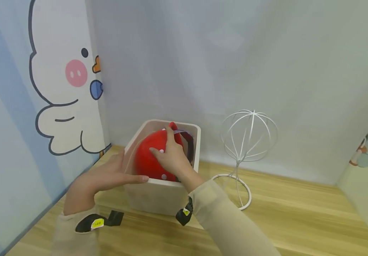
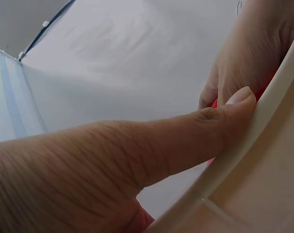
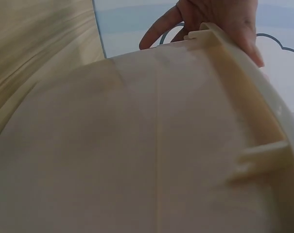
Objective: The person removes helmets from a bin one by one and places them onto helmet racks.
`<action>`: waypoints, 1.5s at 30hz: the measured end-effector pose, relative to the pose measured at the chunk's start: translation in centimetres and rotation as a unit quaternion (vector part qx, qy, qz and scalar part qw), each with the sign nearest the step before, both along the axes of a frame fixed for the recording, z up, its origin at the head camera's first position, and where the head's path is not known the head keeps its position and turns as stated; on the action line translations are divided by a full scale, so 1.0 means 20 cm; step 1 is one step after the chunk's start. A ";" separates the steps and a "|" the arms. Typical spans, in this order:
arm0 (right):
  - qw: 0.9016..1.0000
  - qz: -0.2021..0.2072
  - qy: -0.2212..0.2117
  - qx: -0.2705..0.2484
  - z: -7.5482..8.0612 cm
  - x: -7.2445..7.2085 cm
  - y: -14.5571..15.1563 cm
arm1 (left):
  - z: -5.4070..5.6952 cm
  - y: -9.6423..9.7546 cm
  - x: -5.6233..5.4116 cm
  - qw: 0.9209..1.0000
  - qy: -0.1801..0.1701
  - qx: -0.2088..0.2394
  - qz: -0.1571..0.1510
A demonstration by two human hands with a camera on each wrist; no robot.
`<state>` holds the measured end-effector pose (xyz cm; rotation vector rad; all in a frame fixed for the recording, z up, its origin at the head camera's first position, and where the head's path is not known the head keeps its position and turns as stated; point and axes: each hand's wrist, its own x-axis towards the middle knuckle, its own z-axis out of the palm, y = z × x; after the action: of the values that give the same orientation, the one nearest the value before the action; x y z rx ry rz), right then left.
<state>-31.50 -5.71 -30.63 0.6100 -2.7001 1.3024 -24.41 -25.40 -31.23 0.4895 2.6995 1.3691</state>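
Two hands are at one pale bin (image 1: 158, 201), which we see standing upright on the wooden table (image 1: 299, 217). The red thing with white dots (image 1: 147, 156) sits inside it, its rounded side turned up toward us, with a dark strip (image 1: 189, 147) beside it along the right inner wall. The left hand (image 1: 107, 174) rests at the bin's near left corner; we see its thumb stretched straight over the near rim and its fingers extended along the outside, steadying nothing else. The right hand (image 1: 175, 156) reaches into the bin, thumb and forefinger spread apart and touching the red thing; its other fingers are hidden, so we cannot tell whether it grips or only presses. Just right of the bin we find a white wire stand (image 1: 239, 160), upright, its round cage above a ring base. Behind everything hangs a grey backdrop (image 1: 299, 71), and on our left a cartoon bird (image 1: 65, 122) decorates the wall.
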 end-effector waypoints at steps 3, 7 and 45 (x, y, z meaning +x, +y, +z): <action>1.000 -0.008 -0.004 0.001 0.01 0.00 0.01 | 0.01 0.00 0.01 1.000 -0.009 -0.003 0.005; 0.999 -0.040 -0.003 -0.027 0.02 0.01 0.03 | 0.01 0.01 0.01 1.000 -0.012 -0.008 0.008; 0.857 0.137 0.169 -0.466 0.10 0.15 0.35 | 0.00 0.03 -0.03 0.997 0.029 0.039 -0.057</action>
<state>-28.46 1.19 -28.54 0.9540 -1.4488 2.0701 -24.94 -24.87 -31.24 0.6876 2.6236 1.4570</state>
